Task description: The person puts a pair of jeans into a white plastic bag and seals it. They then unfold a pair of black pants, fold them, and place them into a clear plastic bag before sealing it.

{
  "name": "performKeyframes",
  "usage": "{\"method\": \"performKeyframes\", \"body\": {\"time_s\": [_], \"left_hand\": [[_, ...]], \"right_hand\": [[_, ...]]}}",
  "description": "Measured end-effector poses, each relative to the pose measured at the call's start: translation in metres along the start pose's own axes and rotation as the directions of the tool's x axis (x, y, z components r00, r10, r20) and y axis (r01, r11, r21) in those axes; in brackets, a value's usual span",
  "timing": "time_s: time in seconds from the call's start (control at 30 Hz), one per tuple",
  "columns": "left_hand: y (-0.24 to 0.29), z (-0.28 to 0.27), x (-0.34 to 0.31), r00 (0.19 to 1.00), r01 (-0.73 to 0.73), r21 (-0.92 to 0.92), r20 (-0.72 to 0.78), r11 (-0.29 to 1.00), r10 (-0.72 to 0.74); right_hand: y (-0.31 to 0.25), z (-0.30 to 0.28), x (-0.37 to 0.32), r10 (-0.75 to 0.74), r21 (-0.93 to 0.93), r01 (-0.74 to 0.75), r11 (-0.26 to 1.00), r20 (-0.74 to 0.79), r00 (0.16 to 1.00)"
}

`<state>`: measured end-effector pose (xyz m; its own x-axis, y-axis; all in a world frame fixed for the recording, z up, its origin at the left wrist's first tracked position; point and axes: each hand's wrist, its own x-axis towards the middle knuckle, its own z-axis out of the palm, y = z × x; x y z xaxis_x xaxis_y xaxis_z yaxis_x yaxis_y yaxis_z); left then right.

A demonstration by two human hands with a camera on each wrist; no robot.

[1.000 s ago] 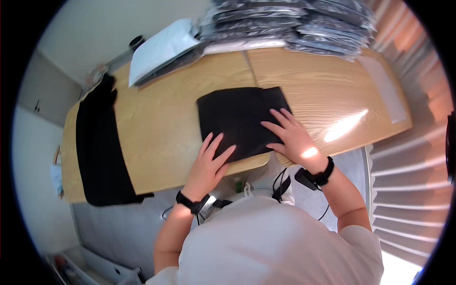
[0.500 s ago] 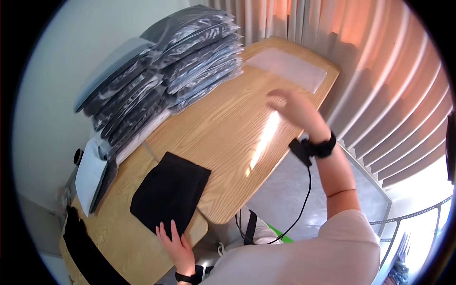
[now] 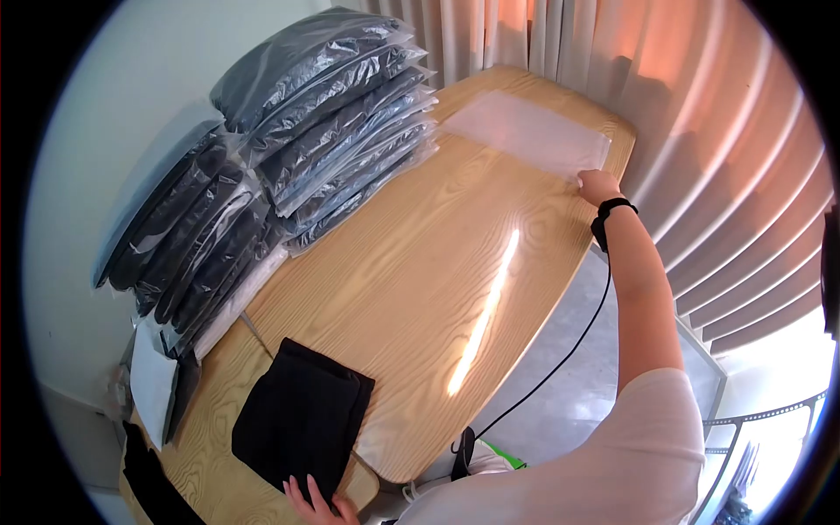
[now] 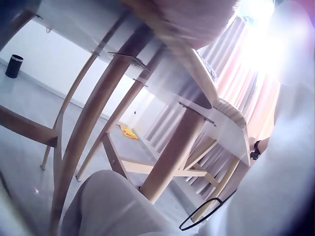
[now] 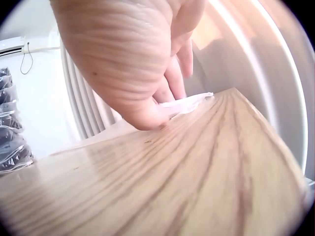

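- Currently the right hand is stretched out to the far right corner of the tabletop, at the nearest corner of a clear bag that lies flat along the far edge.
- Seen from the right wrist, the thumb and curled fingers close on the bag's thin corner and lift it a little off the wood. It reads as a pinch, though the contact itself is partly hidden by the palm.
- At the near edge, the left hand shows only its fingertips. They lie straight on the near end of the folded black garment and grip nothing. The left wrist view shows only the table's underside and legs.
- The garment sits by the near left corner, well apart from the bag.
- A stack of bagged dark garments fills the far left side of the tabletop, and a curtain hangs behind the far edge.
- Judged from this, the step in hand is picking up an empty bag while the garment is held in place.
- The next move calls for a sure pinch on slippery film, then drawing the bag across the bare wood toward the garment without it folding or catching.
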<state>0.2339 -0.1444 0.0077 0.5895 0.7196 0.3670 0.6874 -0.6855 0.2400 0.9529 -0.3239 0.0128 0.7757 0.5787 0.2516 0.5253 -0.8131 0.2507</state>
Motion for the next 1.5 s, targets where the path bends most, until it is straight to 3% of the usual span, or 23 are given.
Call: {"method": "performKeyframes", "body": {"time_s": [0.07,0.13,0.2,0.3,0.33,0.4,0.47,0.53,0.67,0.73,0.77,0.83,0.9,0.97,1.0,1.07,1.13,1.2,1.23,1.33,1.4,1.47,1.5], "left_hand": [[0.001,0.001,0.001,1.000,0.011,0.000,0.000,1.000,-0.011],[0.000,0.003,0.000,1.000,0.017,-0.007,-0.002,1.000,-0.017],[-0.003,0.005,-0.001,1.000,-0.001,-0.016,-0.026,1.000,0.000],[0.000,0.002,0.001,1.000,0.009,-0.021,-0.017,1.000,-0.010],[0.001,0.000,0.001,1.000,0.016,-0.021,-0.020,1.000,-0.017],[0.001,0.000,0.001,1.000,0.016,-0.041,-0.018,0.999,-0.016],[0.001,-0.001,0.002,1.000,0.011,-0.044,-0.026,0.999,-0.012],[-0.004,0.002,-0.001,1.000,0.010,-0.034,-0.026,0.999,-0.011],[-0.013,0.012,-0.006,1.000,0.013,-0.061,-0.003,0.998,-0.013],[-0.014,0.011,-0.004,1.000,0.011,-0.121,-0.008,0.993,-0.012],[-0.013,0.006,-0.003,1.000,0.024,-0.197,0.004,0.980,-0.024],[-0.021,-0.002,-0.004,0.998,0.064,-0.371,0.032,0.926,-0.057],[-0.035,-0.014,-0.007,0.985,0.171,-0.624,0.094,0.762,-0.144],[-0.045,-0.040,-0.004,0.944,0.318,-0.823,0.232,0.470,-0.233],[-0.053,-0.048,-0.001,0.942,0.318,-0.822,0.218,0.472,-0.255],[-0.068,-0.062,0.006,0.973,0.202,-0.975,0.188,0.095,-0.136],[-0.077,-0.074,0.014,0.978,0.192,-0.980,0.186,0.056,-0.096],[-0.091,-0.078,0.022,0.947,0.280,-0.921,0.311,0.272,0.077],[-0.090,-0.079,0.026,0.950,0.208,-0.869,0.288,0.448,0.118],[-0.087,-0.079,0.041,0.927,0.192,-0.822,0.331,0.536,0.177],[-0.076,-0.081,0.046,0.941,0.283,-0.839,0.337,0.464,0.034],[-0.075,-0.085,0.058,0.840,0.541,-0.777,0.513,0.323,-0.174],[-0.076,-0.081,0.060,0.842,0.539,-0.780,0.511,0.317,-0.174]], "right_hand": [[0.006,0.003,0.012,0.080,-0.017,-0.078,0.997,0.214,0.974],[0.005,-0.001,0.009,0.065,-0.004,-0.065,0.998,0.104,0.992],[-0.001,-0.015,0.008,0.352,0.246,-0.325,0.913,-0.075,0.933],[-0.021,-0.040,0.009,0.512,0.582,-0.233,0.779,-0.376,0.772],[-0.030,-0.047,0.010,0.507,0.582,-0.226,0.781,-0.380,0.774],[-0.051,-0.061,0.007,0.269,0.559,0.236,0.795,-0.674,0.688],[-0.106,-0.123,-0.034,0.252,0.772,0.169,0.613,-0.394,0.884],[-0.144,-0.126,-0.048,0.148,0.766,0.453,0.457,-0.567,0.811],[-0.220,-0.184,-0.109,-0.005,0.843,0.489,0.227,-0.501,0.866],[-0.259,-0.205,-0.137,-0.019,0.841,0.541,-0.002,-0.541,0.841],[-0.279,-0.210,-0.149,-0.088,0.846,0.503,-0.180,-0.523,0.848],[-0.314,-0.235,-0.187,-0.217,0.838,0.485,-0.248,-0.536,0.816],[-0.341,-0.258,-0.225,-0.435,0.864,0.432,-0.258,-0.503,0.747],[-0.371,-0.270,-0.258,-0.725,0.850,0.270,-0.452,-0.527,0.444],[-0.385,-0.272,-0.273,-0.810,0.854,0.249,-0.457,-0.515,0.280],[-0.414,-0.273,-0.303,-0.847,0.815,0.259,-0.518,-0.531,-0.021],[-0.429,-0.270,-0.334,-0.799,0.768,0.220,-0.602,-0.578,-0.166],[-0.442,-0.270,-0.351,-0.784,0.779,0.175,-0.602,-0.534,-0.317],[-0.445,-0.269,-0.357,-0.781,0.777,0.177,-0.605,-0.534,-0.322],[-0.451,-0.269,-0.365,-0.797,0.786,0.218,-0.579,-0.489,-0.355],[-0.452,-0.271,-0.364,-0.782,0.749,0.270,-0.605,-0.494,-0.381],[-0.453,-0.265,-0.367,-0.776,0.738,0.269,-0.619,-0.523,-0.351],[-0.453,-0.265,-0.369,-0.765,0.722,0.267,-0.639,-0.558,-0.322]]}}
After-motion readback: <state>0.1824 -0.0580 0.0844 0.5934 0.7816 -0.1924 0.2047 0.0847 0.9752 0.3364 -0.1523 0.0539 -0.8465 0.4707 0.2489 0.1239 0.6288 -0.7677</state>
